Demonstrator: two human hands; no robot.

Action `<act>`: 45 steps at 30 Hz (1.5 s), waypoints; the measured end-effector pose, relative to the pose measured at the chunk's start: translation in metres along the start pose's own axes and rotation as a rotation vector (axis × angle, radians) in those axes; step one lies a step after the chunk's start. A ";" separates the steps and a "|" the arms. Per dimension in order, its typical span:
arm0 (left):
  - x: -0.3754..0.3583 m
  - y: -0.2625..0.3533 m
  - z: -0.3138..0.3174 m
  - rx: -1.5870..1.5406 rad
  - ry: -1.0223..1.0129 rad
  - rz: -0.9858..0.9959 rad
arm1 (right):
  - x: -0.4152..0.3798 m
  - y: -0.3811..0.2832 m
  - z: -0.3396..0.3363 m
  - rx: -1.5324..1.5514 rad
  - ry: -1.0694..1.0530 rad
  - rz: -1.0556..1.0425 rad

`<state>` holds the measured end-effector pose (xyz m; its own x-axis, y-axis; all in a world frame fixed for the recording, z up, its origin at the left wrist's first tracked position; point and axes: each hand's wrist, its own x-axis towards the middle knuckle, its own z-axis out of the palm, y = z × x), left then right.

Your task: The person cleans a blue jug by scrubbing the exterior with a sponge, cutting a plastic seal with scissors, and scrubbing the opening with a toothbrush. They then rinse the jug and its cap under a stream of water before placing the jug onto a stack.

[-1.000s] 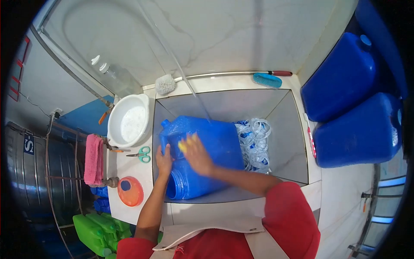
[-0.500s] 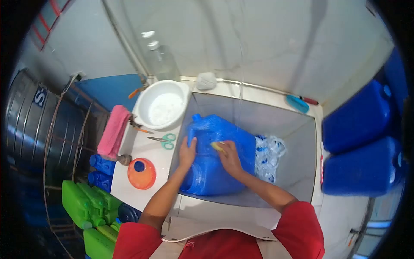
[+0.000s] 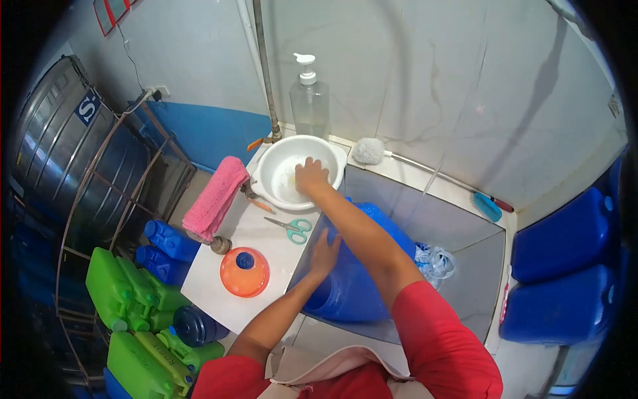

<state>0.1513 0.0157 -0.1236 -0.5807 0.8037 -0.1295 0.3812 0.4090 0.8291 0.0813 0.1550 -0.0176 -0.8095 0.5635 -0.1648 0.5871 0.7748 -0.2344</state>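
Left hand point(image 3: 324, 256) grasps blue jug point(image 3: 359, 292), likely steadying it; right hand point(image 3: 312, 177) reaches into white basin point(image 3: 269, 171), grip state unclear; scissors point(image 3: 296, 230) lie beside left grip.

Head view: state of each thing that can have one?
Blue jug: on its side in the sink, wide mouth open
Left hand: gripping the jug
White basin: upright, whitish suds inside
Right hand: in the basin, grip unclear
Pump bottle: upright, pump fitted
Scissors: lying on the counter
Pink towel: draped
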 end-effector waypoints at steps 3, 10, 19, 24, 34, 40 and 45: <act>0.006 -0.017 0.010 -0.016 0.037 0.079 | 0.003 -0.010 -0.013 -0.016 -0.087 -0.081; 0.000 0.007 -0.001 -0.052 0.036 -0.055 | -0.079 0.048 -0.056 1.201 0.282 -0.217; -0.005 0.022 -0.007 -0.184 0.016 -0.047 | -0.301 0.066 0.156 0.137 0.676 -0.086; -0.005 0.018 -0.005 -0.191 0.010 -0.021 | -0.209 0.133 0.152 0.095 0.583 0.353; -0.003 0.021 -0.005 -0.136 -0.025 -0.057 | -0.261 0.079 0.127 0.458 0.262 0.115; -0.003 0.024 -0.006 -0.103 -0.018 -0.068 | -0.255 0.248 0.231 0.300 0.762 0.579; -0.002 0.023 -0.003 -0.083 -0.035 -0.074 | -0.341 0.114 0.219 0.425 0.393 0.553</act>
<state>0.1589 0.0225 -0.1027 -0.5791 0.7879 -0.2092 0.2764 0.4312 0.8589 0.4234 -0.0118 -0.1977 -0.2941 0.9552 -0.0329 0.7873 0.2225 -0.5750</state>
